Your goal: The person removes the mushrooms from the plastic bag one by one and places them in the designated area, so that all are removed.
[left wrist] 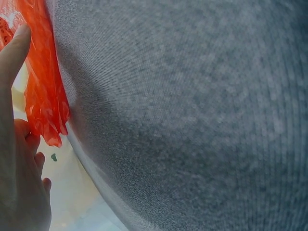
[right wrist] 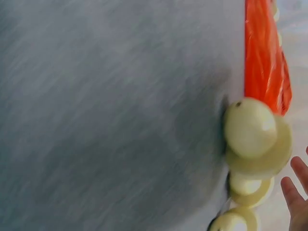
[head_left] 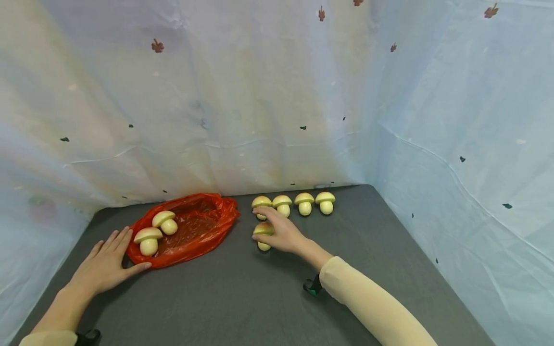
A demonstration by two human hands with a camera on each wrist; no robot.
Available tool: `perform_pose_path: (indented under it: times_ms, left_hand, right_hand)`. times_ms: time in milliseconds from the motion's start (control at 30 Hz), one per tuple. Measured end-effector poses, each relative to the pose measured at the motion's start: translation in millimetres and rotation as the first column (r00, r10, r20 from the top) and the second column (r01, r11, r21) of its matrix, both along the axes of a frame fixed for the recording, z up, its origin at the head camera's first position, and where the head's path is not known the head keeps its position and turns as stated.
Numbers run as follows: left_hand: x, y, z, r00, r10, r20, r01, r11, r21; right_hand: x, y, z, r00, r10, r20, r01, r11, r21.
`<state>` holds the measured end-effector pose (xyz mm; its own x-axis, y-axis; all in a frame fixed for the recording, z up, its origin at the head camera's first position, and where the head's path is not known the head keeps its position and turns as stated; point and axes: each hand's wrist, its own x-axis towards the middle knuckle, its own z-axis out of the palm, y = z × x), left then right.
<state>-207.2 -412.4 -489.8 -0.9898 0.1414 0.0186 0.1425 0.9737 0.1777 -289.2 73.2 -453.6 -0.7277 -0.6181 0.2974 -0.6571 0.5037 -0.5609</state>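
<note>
A red plastic bag lies spread on the table with its mouth facing up. Two toy mushrooms, a rear one and a front one, sit inside its left part. My left hand rests against the bag's left edge, fingers straight and thumb along the front rim. To the right of the bag, my right hand hovers beside a single mushroom, fingers spread toward it. The right wrist view shows a gap between those fingers and this mushroom.
Behind the right hand stands a row of several more mushrooms, the rightmost one near the table's back edge. The dark grey table is bounded by pale patterned sheeting at the back and sides.
</note>
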Motion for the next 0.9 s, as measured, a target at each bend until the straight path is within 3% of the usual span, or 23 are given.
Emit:
perform_pose_path:
  times_ms: [300, 900]
  left_hand:
    - [1.1, 1, 4.3, 1.0, 0.007, 0.009, -0.007, 1.0, -0.005]
    - [0.7, -2, 0.2, 1.0, 0.004, 0.003, -0.004, 1.0, -0.006]
  right_hand:
    - [-1.6, -41, 7.4, 0.997, 0.068, -0.045, -0.07, 0.997, -0.03]
    - [3.7, -134, 18.3, 0.989, 0.145, -0.012, -0.145, 0.989, 0.017]
